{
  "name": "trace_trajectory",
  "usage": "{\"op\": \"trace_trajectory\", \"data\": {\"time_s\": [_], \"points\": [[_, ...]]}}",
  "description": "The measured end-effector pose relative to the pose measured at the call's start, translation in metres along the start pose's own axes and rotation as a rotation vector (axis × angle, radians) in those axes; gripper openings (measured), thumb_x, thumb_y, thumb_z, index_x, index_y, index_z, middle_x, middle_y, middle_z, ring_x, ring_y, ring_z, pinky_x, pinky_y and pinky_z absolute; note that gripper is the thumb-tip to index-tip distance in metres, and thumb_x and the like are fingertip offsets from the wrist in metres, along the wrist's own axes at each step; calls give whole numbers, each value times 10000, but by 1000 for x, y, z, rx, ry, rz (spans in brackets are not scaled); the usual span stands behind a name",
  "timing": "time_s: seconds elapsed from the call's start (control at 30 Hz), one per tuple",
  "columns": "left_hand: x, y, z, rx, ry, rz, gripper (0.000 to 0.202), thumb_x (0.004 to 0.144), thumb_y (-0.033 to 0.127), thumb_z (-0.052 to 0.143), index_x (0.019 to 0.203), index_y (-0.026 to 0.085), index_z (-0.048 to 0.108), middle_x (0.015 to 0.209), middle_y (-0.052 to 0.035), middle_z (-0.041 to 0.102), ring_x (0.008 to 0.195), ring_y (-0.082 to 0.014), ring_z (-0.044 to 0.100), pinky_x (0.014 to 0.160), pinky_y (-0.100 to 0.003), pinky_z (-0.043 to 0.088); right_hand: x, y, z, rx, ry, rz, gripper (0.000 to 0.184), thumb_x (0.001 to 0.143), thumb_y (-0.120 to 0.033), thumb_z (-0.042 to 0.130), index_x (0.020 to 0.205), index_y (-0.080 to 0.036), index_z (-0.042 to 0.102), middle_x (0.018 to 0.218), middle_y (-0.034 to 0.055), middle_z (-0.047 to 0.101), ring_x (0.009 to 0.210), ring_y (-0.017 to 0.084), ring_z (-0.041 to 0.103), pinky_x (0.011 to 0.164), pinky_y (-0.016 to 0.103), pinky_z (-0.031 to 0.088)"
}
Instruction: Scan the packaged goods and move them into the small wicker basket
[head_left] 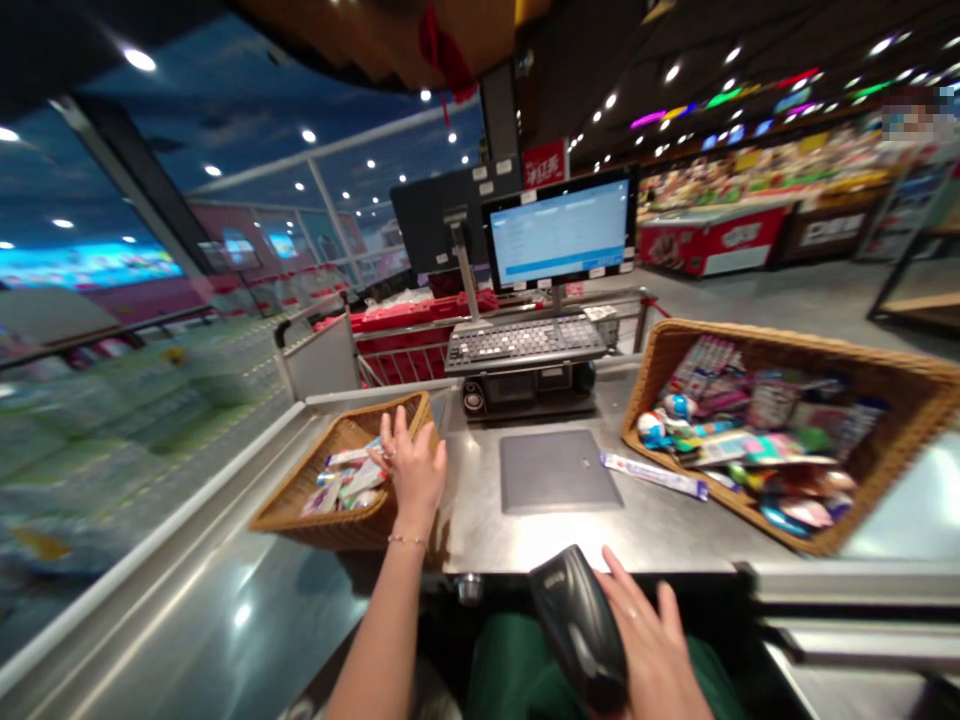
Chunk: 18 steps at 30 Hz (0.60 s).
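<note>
My left hand (411,462) reaches into a small wicker basket (300,495) on the left of the steel counter, fingers bent down among several small packets (346,480). Whether it grips one is hidden. My right hand (654,640) is low at the counter's near edge, wrapped around a black handheld barcode scanner (576,625). A long white and blue packet (654,474) lies loose on the counter between the grey scan pad (556,470) and the large wicker basket (885,375) at the right.
The large basket holds several colourful small products (750,440). A keyboard (525,343) and monitor (561,230) stand behind the pad. A red trolley (412,330) sits beyond the counter. Shop shelves (750,190) line the far right.
</note>
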<state>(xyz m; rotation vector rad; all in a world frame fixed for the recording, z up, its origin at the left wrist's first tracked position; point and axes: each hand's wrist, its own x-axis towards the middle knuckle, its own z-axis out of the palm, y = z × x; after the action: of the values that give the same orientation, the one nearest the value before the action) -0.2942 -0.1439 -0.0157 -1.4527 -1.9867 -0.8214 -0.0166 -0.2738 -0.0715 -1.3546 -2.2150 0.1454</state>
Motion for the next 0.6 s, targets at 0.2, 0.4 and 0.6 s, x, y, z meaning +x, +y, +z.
{"op": "trace_trajectory", "data": {"time_s": [0.2,0.4,0.6], "points": [[-10,26,11,-35,-72,72,249,810,264,617,1040,217,700,1504,-151,365,1428,-359,211,1087,-702,126,-2,6,-1,33,-1,26,646,609,-125,443,1248,-160,535,1360,142,550,1377,365,349,1043,698,234],[-19,51,16,-85,-143,139,272,816,252,606,1075,224,684,1507,-159,354,1431,-372,202,1055,-736,155,-3,11,-2,33,11,66,592,642,-163,459,1224,-161,567,1345,141,564,1371,363,362,1061,686,225],[-27,76,19,-115,-184,208,277,810,235,611,1079,236,679,1513,-151,346,1431,-366,209,1054,-735,176,-6,17,-2,14,47,68,579,656,-160,431,1219,-134,561,1324,159,576,1348,371,397,1031,717,239]]}}
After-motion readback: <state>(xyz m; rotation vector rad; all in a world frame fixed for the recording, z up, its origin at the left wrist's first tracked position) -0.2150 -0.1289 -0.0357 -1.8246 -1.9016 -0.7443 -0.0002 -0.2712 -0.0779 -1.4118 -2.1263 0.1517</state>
